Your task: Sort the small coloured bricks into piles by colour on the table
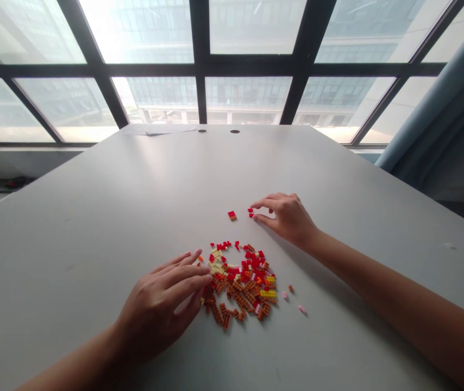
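A loose pile of small building bricks [252,288] in brown, red, cream, yellow and pink lies on the table in front of me. My left hand [167,296] rests at the pile's left edge, fingers stretched out, fingertips touching or just over the bricks there. Beyond the pile, my right hand [287,217] has its thumb and index finger apart, their tips right beside two small red bricks [250,213]. Whether the tips touch these bricks I cannot tell. Just left of them sits a small block of joined bricks [232,215], red on top and brown along its front.
A few stray bricks, pink [302,309] and brown [291,289], lie right of the pile. The white table [93,233] reaches toward the windows, with two round holes and some paper [162,130] at its far edge. A blue curtain [436,125] hangs on the right.
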`<state>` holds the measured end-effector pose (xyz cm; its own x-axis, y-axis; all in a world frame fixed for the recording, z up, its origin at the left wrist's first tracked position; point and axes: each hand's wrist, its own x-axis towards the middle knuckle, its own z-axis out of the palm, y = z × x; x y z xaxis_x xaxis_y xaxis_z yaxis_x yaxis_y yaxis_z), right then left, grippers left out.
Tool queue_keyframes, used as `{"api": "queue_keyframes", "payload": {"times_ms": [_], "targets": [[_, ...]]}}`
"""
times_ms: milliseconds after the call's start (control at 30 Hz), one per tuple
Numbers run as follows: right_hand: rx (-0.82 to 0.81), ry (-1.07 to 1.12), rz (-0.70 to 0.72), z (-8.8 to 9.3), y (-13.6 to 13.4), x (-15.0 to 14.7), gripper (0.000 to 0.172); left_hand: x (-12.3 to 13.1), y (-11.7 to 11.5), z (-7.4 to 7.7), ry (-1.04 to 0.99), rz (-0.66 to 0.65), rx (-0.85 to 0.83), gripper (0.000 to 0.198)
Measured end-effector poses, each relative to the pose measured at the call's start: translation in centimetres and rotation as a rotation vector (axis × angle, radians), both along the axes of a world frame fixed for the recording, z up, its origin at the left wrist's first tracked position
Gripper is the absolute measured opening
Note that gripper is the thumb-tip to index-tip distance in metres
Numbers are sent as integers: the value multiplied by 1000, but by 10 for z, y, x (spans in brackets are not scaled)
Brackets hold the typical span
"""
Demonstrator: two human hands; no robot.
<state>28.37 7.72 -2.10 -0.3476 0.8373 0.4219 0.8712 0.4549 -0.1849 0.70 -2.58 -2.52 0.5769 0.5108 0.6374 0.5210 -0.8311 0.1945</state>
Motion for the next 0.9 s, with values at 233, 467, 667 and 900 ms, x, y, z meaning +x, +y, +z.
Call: {"api": "queue_keyframes", "payload": {"times_ms": [233, 467, 667, 900], "targets": [[-67, 142, 97, -4, 10, -1, 18, 1, 1, 1, 0, 2, -2, 23], [-67, 150, 108, -3, 11, 0, 15, 0, 0, 0, 8, 0, -7, 22], [-11, 206, 167, 6, 5, -9, 17, 0, 1, 1, 14, -1, 9, 22], [-162, 234, 324, 2, 16, -29, 19, 1, 0, 2, 3, 1, 0, 23]]}}
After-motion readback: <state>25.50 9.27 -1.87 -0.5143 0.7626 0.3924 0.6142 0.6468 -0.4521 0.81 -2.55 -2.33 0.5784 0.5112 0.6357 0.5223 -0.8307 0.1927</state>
